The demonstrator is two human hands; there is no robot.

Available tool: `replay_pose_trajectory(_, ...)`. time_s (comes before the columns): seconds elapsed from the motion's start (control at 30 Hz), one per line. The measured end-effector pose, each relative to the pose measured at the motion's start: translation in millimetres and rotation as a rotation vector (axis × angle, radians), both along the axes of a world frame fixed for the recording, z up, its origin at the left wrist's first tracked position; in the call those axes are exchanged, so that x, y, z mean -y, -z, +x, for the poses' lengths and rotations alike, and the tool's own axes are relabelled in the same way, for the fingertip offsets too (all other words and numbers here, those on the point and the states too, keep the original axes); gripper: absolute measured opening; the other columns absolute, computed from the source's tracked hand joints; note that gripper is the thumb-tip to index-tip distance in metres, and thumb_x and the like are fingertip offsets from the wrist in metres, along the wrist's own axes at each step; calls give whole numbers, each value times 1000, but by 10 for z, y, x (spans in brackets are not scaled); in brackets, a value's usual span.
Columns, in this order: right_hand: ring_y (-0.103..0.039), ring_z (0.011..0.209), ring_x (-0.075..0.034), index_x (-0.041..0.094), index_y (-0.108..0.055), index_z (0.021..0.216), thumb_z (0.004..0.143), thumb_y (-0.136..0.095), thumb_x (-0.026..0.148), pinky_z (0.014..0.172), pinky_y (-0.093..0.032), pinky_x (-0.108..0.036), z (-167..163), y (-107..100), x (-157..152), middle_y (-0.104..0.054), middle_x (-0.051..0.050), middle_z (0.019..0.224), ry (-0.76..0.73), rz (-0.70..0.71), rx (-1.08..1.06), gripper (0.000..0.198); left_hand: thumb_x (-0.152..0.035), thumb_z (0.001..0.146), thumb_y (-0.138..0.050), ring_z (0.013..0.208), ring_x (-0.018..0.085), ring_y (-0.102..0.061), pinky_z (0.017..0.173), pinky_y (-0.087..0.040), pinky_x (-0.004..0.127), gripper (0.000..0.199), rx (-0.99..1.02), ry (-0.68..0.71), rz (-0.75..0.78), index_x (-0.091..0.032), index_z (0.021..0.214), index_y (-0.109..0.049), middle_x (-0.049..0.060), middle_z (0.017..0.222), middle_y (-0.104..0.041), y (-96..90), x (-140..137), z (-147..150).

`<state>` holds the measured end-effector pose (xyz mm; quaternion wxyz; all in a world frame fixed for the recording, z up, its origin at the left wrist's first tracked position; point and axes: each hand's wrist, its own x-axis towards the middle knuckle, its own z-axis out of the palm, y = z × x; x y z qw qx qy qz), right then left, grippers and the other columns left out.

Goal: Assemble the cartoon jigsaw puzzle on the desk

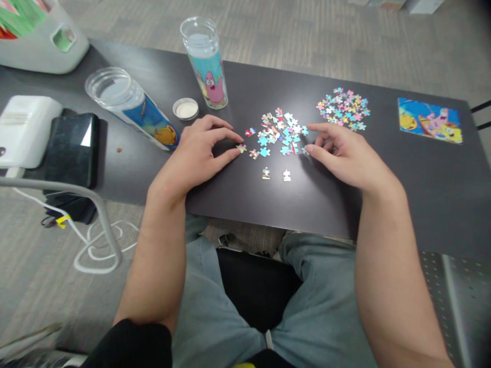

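Observation:
A loose pile of small jigsaw pieces (274, 134) lies on the dark table between my hands. At its left edge, the thumb and index fingertip of my left hand (203, 153) close on a multicoloured puzzle piece (241, 148) at the tabletop. My right hand (345, 153) is on the pile's other side, thumb and index finger apart. Its thumb tip touches or nearly touches a pale blue piece (305, 150), while the index fingertip is beside another blue piece (305, 130). Two single pieces, one on the left (266, 174) and one on the right (286, 176), lie nearer me.
Another heap of pieces (343, 109) lies beyond my right hand, with a cartoon picture card (430, 120) farther right. Two clear-topped tubes, one upright (209, 71) and one nearer (141, 115), flank a round lid (185, 109). A black device (72, 148) and white charger (26, 130) sit left.

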<state>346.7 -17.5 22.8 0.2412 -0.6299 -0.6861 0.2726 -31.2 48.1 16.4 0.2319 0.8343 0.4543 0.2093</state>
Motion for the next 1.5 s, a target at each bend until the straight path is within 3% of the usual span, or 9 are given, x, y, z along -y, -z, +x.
replay_pose_trajectory(0.2, -75, 94, -38, 35, -84, 163, 113, -76, 48, 106, -70, -69, 21, 31, -8, -85, -12, 116, -18, 17, 4, 52, -81, 101, -87, 149, 41, -71, 147, -47, 73, 47, -53, 69, -68, -35, 110, -94, 10, 151, -82, -83, 60, -61)
replay_pose_trajectory(0.37, -73, 88, -34, 20, -81, 166, 109, -75, 43, 98, -68, -65, 24, 67, -18, -83, -13, 114, -30, 56, 11, 61, -72, 100, -90, 140, 40, -74, 146, -44, 76, 37, -62, 127, -120, -36, 104, -94, 9, 139, -82, -159, 171, 1)
replay_pose_trajectory(0.47, -73, 88, -34, 23, -81, 164, 110, -75, 43, 99, -67, -64, 21, 65, -17, -84, -12, 114, -28, 53, 20, 58, -66, 101, -90, 129, 36, -77, 140, -53, 70, 32, -1, 152, -138, -34, 107, -93, 7, 132, -84, -172, 192, 82)
replay_pose_trajectory(0.6, -75, 94, -36, 33, -82, 163, 115, -76, 45, 109, -70, -69, 15, 43, -18, -85, -13, 120, -24, 13, 17, 50, -52, 108, -83, 113, 32, -78, 115, -67, 61, 24, 87, -25, -45, -31, 115, -91, 9, 129, -83, -128, 217, 274)
replay_pose_trajectory(0.87, -77, 97, -38, 34, -82, 164, 115, -77, 51, 116, -72, -74, -8, 32, -24, -86, -14, 126, -32, 11, 35, 52, -49, 109, -85, 103, 30, -76, 109, -68, 63, 26, -13, -248, 10, -34, 130, -84, 7, 134, -84, 50, 128, 390)
replay_pose_trajectory(1.03, -76, 97, -39, 34, -82, 166, 116, -78, 50, 117, -70, -80, -7, 33, -30, -87, -17, 130, -32, 2, 22, 53, -57, 117, -77, 128, 35, -76, 124, -66, 62, 34, 43, -281, 70, -34, 143, -80, 10, 151, -80, 22, 135, 403)
replay_pose_trajectory(1.2, -79, 95, -43, 35, -86, 160, 114, -78, 48, 105, -72, -78, 15, 122, -93, -86, -15, 119, -65, 87, 95, 49, -47, 115, -81, 160, 50, -67, 139, -55, 73, 47, -128, -207, 82, -32, 159, -77, 16, 167, -76, -28, 293, 686)
replay_pose_trajectory(1.37, -75, 90, -40, 35, -86, 159, 115, -76, 46, 100, -71, -73, 24, 177, -101, -86, -15, 117, -59, 114, 113, 47, -40, 114, -80, 156, 50, -70, 134, -56, 74, 42, -161, -242, 100, -29, 155, -78, 19, 162, -79, 36, 236, 678)
replay_pose_trajectory(1.5, -73, 85, -36, 28, -86, 157, 111, -76, 39, 96, -69, -68, 25, 194, -93, -85, -15, 115, -59, 138, 107, 49, -41, 120, -69, 148, 40, -71, 131, -58, 69, 31, -80, -276, 135, -31, 148, -79, 14, 156, -79, 55, 133, 510)
